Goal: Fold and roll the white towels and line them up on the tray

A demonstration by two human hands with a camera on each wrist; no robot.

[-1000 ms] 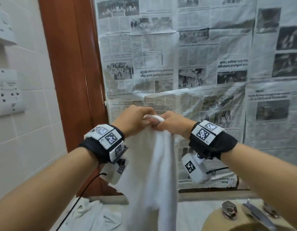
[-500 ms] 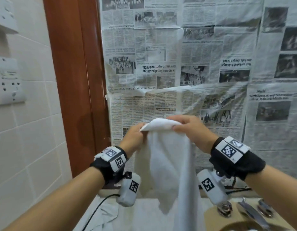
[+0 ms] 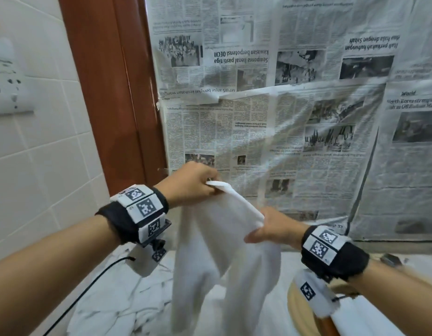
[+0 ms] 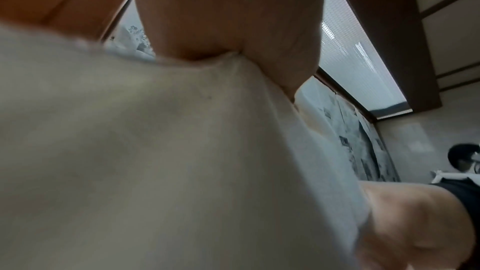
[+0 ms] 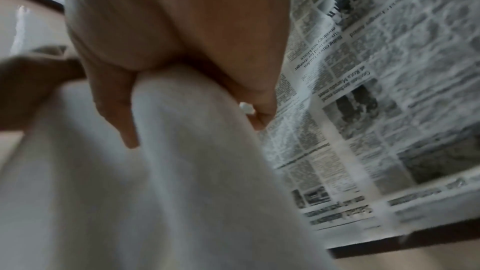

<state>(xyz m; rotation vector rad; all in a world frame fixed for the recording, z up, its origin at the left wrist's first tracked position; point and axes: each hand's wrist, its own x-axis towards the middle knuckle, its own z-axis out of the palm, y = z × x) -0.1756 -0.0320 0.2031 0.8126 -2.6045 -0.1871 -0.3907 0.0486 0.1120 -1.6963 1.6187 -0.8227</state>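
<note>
Head view. Left hand [image 3: 190,184]: fingers curled, pinching the upper far corner of a white towel [image 3: 224,251]. Right hand [image 3: 273,227]: lower and nearer, fingers curled round the towel's other top corner. The top edge runs taut and slanted between the two hands; the rest hangs in folds above a marbled counter [image 3: 127,299]. More white cloth [image 3: 362,318] lies at the near right, beside a tan round rim [image 3: 295,301]; whether that is the tray cannot be told. Each wrist carries a black band [image 3: 336,253] with square coded markers. A black cable [image 3: 88,287] crosses the counter at left. Newspaper [image 3: 282,117] covers the far wall, most sheets upside down; readable headlines: "Semporna kenal pasti tiga kawasan berpotensi OECM", "MPWS anjur bengkel kesihatan", and, upright at right, "World" over "North Korea". A brown door frame [image 3: 108,93] stands left of it, then white tiles with a wall socket [image 3: 8,76].

Left wrist view. Left hand [image 4: 228,17]: thumb and fingers pressed together on the towel [image 4: 155,161] edge, cloth filling most of the frame. Right hand [image 4: 415,227] at the lower right grips the same cloth. A frosted window [image 4: 358,65] and brown frame lie beyond.

Right wrist view. Right hand [image 5: 168,38]: thumb and fingers closed on a bunched fold of towel [image 5: 168,182]. Newspaper [image 5: 376,100] at right, blurred; "oncology workforce" is legible.
</note>
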